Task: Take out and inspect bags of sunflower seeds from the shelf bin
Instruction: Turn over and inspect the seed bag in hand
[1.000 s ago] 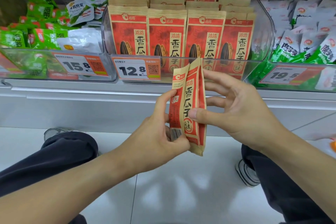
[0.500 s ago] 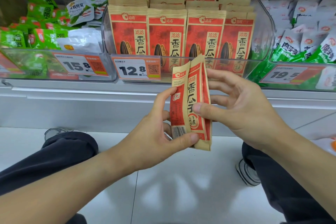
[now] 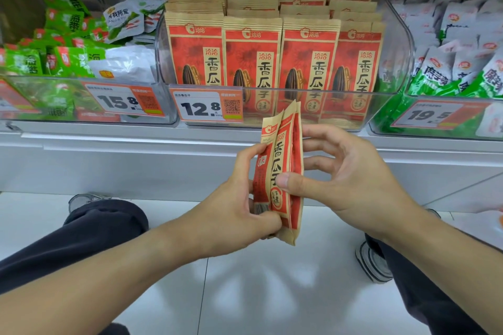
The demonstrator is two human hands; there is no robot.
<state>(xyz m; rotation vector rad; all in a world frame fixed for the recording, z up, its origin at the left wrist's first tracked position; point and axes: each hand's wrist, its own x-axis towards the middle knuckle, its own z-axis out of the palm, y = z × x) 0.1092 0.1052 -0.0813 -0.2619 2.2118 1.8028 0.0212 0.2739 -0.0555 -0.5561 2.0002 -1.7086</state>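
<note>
Head view: two sunflower seed bags (image 3: 283, 171) held upright, edge-on, in front of and below the clear shelf bin (image 3: 402, 35). Left hand (image 3: 234, 215) grips their lower left edge; right hand (image 3: 343, 179) pinches them, thumb in front.

Two red-and-kraft seed bags (image 3: 283, 171) upright, edge-on, below clear bin (image 3: 402, 62) of matching bags.

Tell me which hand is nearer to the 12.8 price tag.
Left. The left hand sits below the 12.8 price tag, slightly to its right; the right hand is farther right, beyond the held seed bags.
</note>
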